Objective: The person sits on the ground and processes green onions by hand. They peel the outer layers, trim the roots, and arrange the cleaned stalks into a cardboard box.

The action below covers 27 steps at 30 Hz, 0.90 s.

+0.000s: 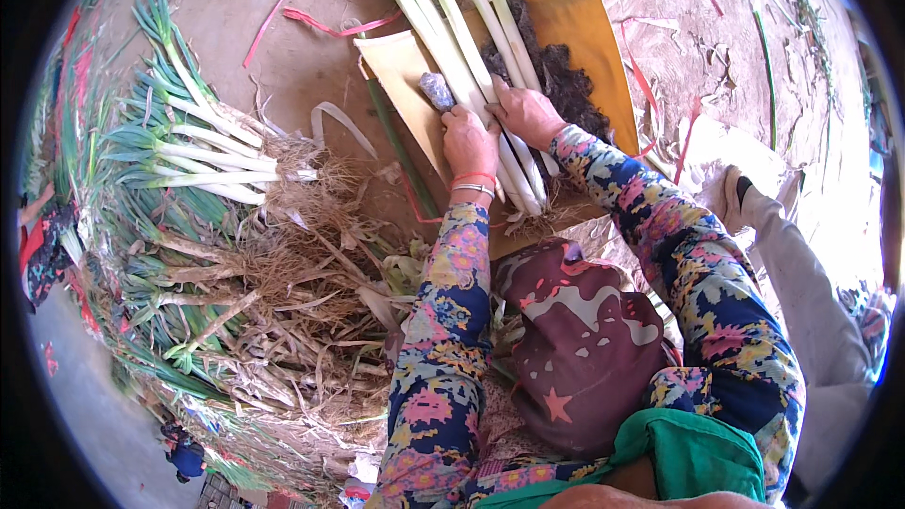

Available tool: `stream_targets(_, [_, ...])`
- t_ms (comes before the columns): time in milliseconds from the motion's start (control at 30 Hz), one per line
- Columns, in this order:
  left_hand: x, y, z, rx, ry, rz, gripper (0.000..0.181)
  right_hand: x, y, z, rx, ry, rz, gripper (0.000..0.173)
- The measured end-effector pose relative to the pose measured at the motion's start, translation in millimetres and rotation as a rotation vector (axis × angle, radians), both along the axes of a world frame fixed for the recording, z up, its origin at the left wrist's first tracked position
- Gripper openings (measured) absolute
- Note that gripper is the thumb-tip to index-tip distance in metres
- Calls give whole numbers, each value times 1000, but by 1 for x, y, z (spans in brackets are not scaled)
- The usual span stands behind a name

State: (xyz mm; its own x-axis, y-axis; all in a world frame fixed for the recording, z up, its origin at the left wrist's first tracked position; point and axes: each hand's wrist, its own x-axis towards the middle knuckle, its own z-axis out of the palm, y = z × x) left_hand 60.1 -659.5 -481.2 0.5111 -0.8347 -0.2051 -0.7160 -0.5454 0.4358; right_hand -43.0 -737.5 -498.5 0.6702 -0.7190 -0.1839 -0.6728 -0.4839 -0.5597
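Note:
Several long green onions (452,60) lie side by side in front of me, white stems towards me and green leaves running off at the top. My left hand (471,143) closes around the stems on their left side, its fingers beside a small greyish lump (437,91). Higher up, my right hand (529,113) grips the stems from the right. The roots (534,223) stick out below my hands. Under the onions is a yellow tray-like sheet (583,28) with raised sides, and dark fibrous matter (565,81) lies on its right part.
Trimmed-looking onions (219,155) lie at left, above a heap of rooty, soil-stained onions (212,261). Pink ribbons (332,25) are strewn on the dirt floor (283,85). A person's leg (806,283) is at right; another person (187,456) shows small at lower left.

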Motion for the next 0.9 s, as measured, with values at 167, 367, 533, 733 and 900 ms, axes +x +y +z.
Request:
stream_targets(167, [4,5,8,35,30,-32,45,-1,5,3,-20,143,71,50])
stream_targets(367, [35,-32,9,-168,5,-12,63,-4,17,-10,-128,-96,-1,53])
stream_targets(533, [35,-52,-7,-143,170,30,72,-10,12,-4,-43,-119,29,54])
stream_targets(733, [34,-59,-5,-63,221,58,93,-13,-29,39,-174,-252,-172,28])
stream_targets(900, [33,-56,-7,-102,248,147,94,-21,-52,13,-134,96,-199,44])
